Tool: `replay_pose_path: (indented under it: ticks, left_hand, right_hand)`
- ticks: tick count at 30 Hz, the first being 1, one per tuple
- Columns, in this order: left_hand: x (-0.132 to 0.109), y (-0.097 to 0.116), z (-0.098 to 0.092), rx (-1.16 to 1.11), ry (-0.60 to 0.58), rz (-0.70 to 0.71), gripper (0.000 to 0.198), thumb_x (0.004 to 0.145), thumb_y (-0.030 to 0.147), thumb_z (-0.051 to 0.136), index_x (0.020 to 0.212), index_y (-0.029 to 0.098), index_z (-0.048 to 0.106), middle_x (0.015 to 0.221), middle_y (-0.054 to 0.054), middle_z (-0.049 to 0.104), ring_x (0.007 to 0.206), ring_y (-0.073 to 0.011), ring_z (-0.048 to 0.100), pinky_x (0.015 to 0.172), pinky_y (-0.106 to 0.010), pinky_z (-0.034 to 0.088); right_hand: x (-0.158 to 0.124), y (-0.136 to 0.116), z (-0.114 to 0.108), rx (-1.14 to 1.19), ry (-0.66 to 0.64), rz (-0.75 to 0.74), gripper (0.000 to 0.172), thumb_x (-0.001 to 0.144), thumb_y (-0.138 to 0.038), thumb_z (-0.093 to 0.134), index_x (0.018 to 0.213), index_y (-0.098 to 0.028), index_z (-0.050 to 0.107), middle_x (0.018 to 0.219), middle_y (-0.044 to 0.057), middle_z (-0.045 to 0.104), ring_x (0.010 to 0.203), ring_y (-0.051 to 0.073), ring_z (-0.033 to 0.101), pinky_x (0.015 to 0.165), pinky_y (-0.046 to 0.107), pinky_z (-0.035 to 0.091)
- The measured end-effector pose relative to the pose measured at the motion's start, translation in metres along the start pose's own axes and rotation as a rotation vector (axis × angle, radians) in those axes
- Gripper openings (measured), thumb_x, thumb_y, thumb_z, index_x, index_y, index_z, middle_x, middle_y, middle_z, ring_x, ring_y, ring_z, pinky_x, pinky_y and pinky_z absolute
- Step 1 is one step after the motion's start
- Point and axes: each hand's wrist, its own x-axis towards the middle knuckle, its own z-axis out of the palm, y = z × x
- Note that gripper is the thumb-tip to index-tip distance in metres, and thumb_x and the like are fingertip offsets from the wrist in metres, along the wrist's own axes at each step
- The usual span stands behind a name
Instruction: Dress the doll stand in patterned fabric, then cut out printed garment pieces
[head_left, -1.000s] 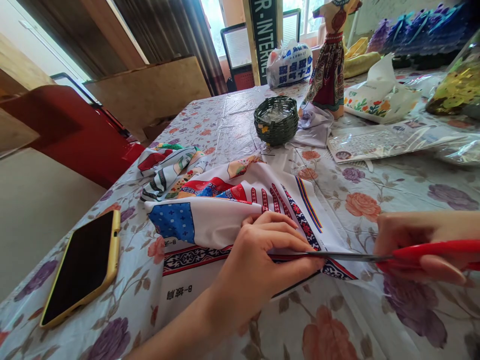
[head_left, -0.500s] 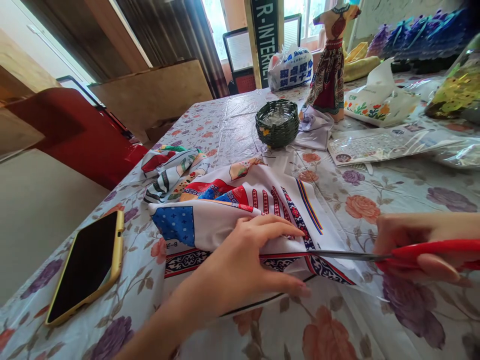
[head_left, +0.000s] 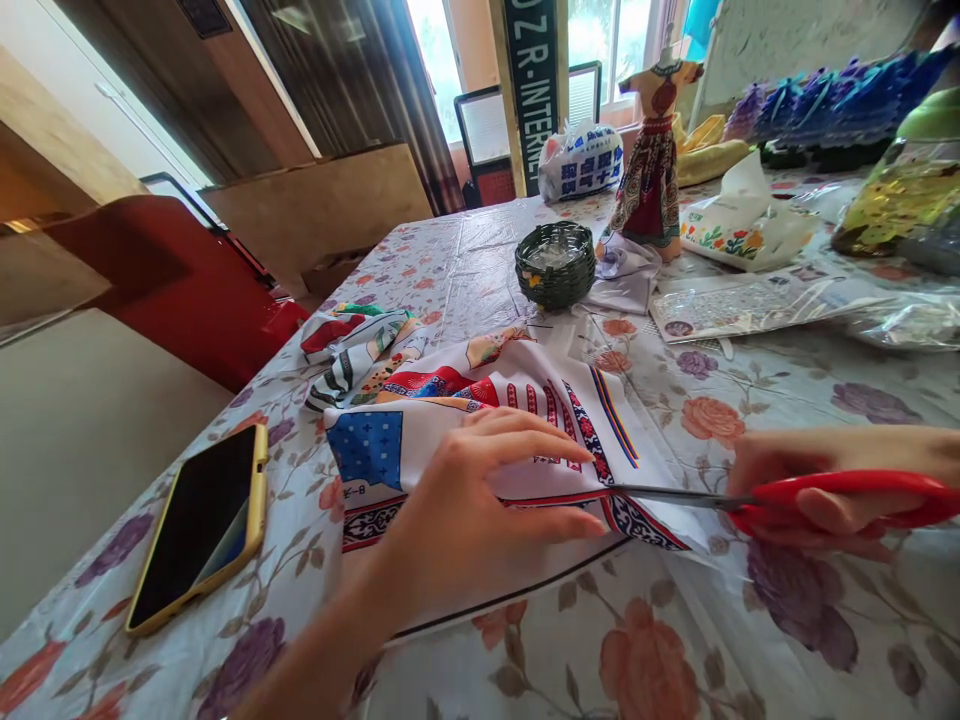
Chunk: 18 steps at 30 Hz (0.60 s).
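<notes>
A white printed cloth [head_left: 480, 400] with red, blue and black patterned bands lies bunched on the flowered table cover [head_left: 750, 400]. My left hand [head_left: 480, 500] lies flat on the cloth with its fingers stretched out, pressing it down. My right hand [head_left: 817, 480] grips red-handled scissors [head_left: 750, 495]. Their blades point left and reach the cloth's red patterned border right at my left fingertips.
A phone in a yellow case [head_left: 199, 525] lies at the left edge. Farther back stand a dark green woven basket [head_left: 555, 262], a small dress mannequin [head_left: 651, 165], a tissue pack [head_left: 742, 225], plastic bags and packets. A red chair [head_left: 180, 285] stands left of the table.
My left hand has slid left and flattened on the cloth, uncovering the blades. The scissors' tip has drawn back to the right along the border. The camera has tilted up a little.
</notes>
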Motion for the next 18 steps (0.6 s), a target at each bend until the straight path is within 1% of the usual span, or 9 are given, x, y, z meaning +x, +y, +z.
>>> replay_pose_path:
  ticks: [3,5,7,9,10,12,15,17,18]
  left_hand:
    - [-0.005,0.009,0.017,-0.047,0.041,-0.038,0.022,0.064,0.031,0.079,0.082,0.022,0.071,0.087,0.001,0.071,0.09,-0.0172,0.061,0.09,-0.033,0.042]
    - [-0.007,0.012,0.023,-0.061,0.064,-0.07,0.018,0.066,0.029,0.078,0.08,0.021,0.07,0.084,0.002,0.071,0.086,-0.0166,0.061,0.09,-0.034,0.04]
    - [-0.007,0.012,0.026,-0.064,0.082,-0.099,0.015,0.066,0.028,0.078,0.077,0.021,0.069,0.081,0.002,0.071,0.085,-0.0168,0.061,0.09,-0.036,0.039]
    - [-0.007,0.011,0.026,-0.061,0.093,-0.107,0.013,0.066,0.028,0.078,0.073,0.021,0.07,0.079,0.002,0.071,0.084,-0.0176,0.061,0.089,-0.037,0.038]
    - [-0.007,0.01,0.026,-0.06,0.093,-0.103,0.012,0.066,0.027,0.078,0.072,0.021,0.07,0.077,0.001,0.071,0.084,-0.018,0.061,0.088,-0.037,0.038]
    - [-0.007,0.009,0.026,-0.062,0.088,-0.076,0.009,0.066,0.026,0.078,0.071,0.021,0.071,0.075,0.001,0.071,0.084,-0.0184,0.061,0.086,-0.037,0.039]
    - [-0.007,0.008,0.026,-0.071,0.057,-0.029,0.005,0.069,0.024,0.075,0.07,0.021,0.072,0.073,0.001,0.071,0.081,-0.018,0.061,0.087,-0.037,0.039]
    - [-0.006,0.008,0.025,-0.068,0.037,-0.014,0.004,0.071,0.023,0.074,0.068,0.021,0.072,0.072,0.0,0.072,0.08,-0.018,0.061,0.089,-0.039,0.038]
    - [-0.006,0.009,0.025,-0.065,0.028,-0.01,0.005,0.072,0.022,0.073,0.067,0.021,0.072,0.071,0.0,0.072,0.079,-0.0181,0.061,0.09,-0.04,0.037]
  right_hand:
    - [0.0,-0.003,0.0,-0.009,-0.018,-0.003,0.07,0.057,-0.087,0.037,0.054,-0.017,0.035,0.05,-0.002,0.036,0.043,0.004,0.032,0.039,0.015,0.026]
    - [-0.001,0.0,-0.001,-0.02,-0.011,0.013,0.071,0.056,-0.088,0.037,0.057,-0.017,0.039,0.052,-0.002,0.037,0.044,0.005,0.033,0.04,0.016,0.028]
    - [-0.002,0.006,-0.002,-0.024,0.042,0.059,0.065,0.058,-0.081,0.045,0.066,-0.017,0.046,0.059,-0.001,0.042,0.048,0.006,0.037,0.042,0.017,0.029]
    - [-0.002,0.013,-0.001,-0.01,0.094,0.128,0.05,0.063,-0.066,0.053,0.08,-0.018,0.052,0.069,0.001,0.048,0.053,0.008,0.042,0.045,0.018,0.033]
    - [-0.002,0.016,-0.001,0.007,0.103,0.16,0.043,0.065,-0.058,0.054,0.084,-0.019,0.053,0.072,0.001,0.05,0.055,0.008,0.044,0.046,0.019,0.034]
    - [-0.002,0.021,0.002,0.044,0.085,0.226,0.035,0.061,-0.045,0.055,0.085,-0.021,0.052,0.07,0.0,0.049,0.054,0.008,0.044,0.046,0.019,0.035]
    - [-0.002,0.021,0.005,0.03,0.074,0.252,0.035,0.055,-0.039,0.054,0.085,-0.02,0.053,0.066,-0.001,0.047,0.053,0.008,0.042,0.047,0.019,0.035]
    - [-0.003,0.02,0.005,-0.013,0.082,0.207,0.039,0.056,-0.042,0.055,0.087,-0.019,0.055,0.07,0.002,0.051,0.058,0.01,0.045,0.05,0.02,0.038]
    - [-0.003,0.019,0.005,-0.024,0.077,0.168,0.042,0.057,-0.047,0.055,0.088,-0.018,0.057,0.073,0.003,0.053,0.06,0.011,0.047,0.051,0.021,0.039]
